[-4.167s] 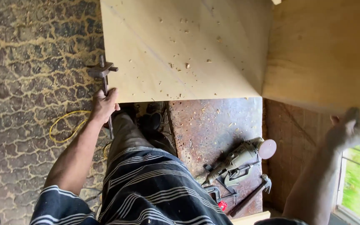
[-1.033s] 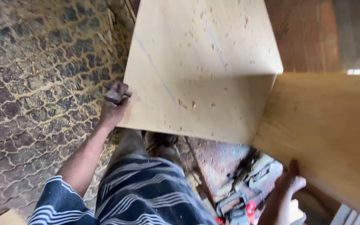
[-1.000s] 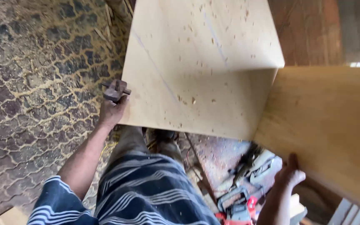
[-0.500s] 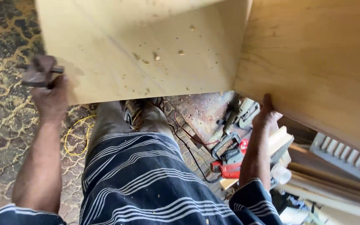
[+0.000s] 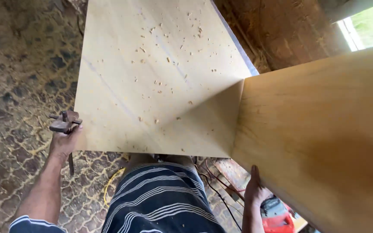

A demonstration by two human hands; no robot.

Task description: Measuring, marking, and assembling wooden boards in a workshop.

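Plywood fills most of the view: a pale flat board (image 5: 160, 77) lying level in front of the person, with a second, more orange board (image 5: 320, 138) standing on edge and meeting the flat board along its right side, so the two form a corner. The flat board is smooth and light, crossed by faint grain lines and scattered with small wood chips. The upright board is darker in tone, and part of it lies in shadow near the joint.

At the flat board's near left corner, the left hand (image 5: 65, 140) has its fingers clenched around a dark wooden tool (image 5: 64, 123) with a cross-shaped head and a thin stem hanging below; the tool sits just beside the board's edge. To the right of the flat board, the right hand (image 5: 255, 190) has its fingers wrapped under the lower edge of the upright board, grasping it from beneath.

Holding such a corner well seems to call for keeping the upright board square and tight to the flat board's edge, with the supporting hand steady.

Below the flat board lie a patterned floor (image 5: 9, 86), a yellow cord (image 5: 109, 190) and a red power tool (image 5: 277, 213).
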